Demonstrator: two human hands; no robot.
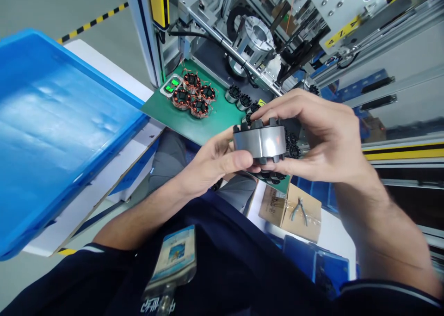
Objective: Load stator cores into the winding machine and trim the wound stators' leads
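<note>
Above the near right part of the matte green flat surface [222, 117], a silver metal ring with black toothed rims at its top and bottom [260, 142] was held up between both of the person's hands. The left hand [213, 161] grasped the ring at its left end, the thumb laid along the lower part of its smooth outer wall. The right hand [324, 140] gripped it from the opposite end, its fingers curved over the upper teeth and its thumb beneath the lower edge. On the green surface, toward its far left corner, sat a small white device with a bright green display [171, 85], and just beside that stood four round black cores wound with copper wire [200, 108], loose leads sticking out. Along the far right side of the surface ran a row of smaller silver rings with black toothed tops [244, 102], partly hidden by the right hand. Beyond the surface rose a machine with a silver cylindrical metal fixture [256, 40]. To the left of the surface lay a large, shallow blue plastic tray [52, 135]. Near the surface's right end, a brown cardboard box [314, 216] carried grey-handled pliers [300, 205].
</note>
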